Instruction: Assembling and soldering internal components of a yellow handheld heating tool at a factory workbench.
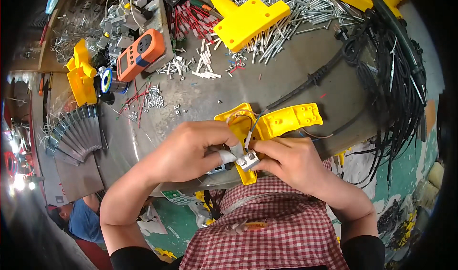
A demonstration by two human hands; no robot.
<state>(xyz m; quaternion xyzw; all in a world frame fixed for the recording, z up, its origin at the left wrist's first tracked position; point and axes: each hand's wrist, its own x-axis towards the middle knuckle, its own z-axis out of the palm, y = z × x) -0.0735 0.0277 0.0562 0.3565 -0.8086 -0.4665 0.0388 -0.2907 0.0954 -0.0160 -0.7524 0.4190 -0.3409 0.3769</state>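
both hands pinch a small grey metal block [247,160] w/ white wires, right over the yellow plastic housing [267,127] at near edge of the surface [229,91]. left hand [191,150] grip clamped on block, right hand [288,160] too. best keep block steady, wires not twisted.

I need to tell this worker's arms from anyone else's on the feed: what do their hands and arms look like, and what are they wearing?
Both forearms are bare, with black sleeves pushed up near the elbows. The left hand has a white wrap or finger cot on a fingertip; the right hand shows no glove or covering. No watch, ring or bracelet shows. A red-and-white checked apron covers the lap.
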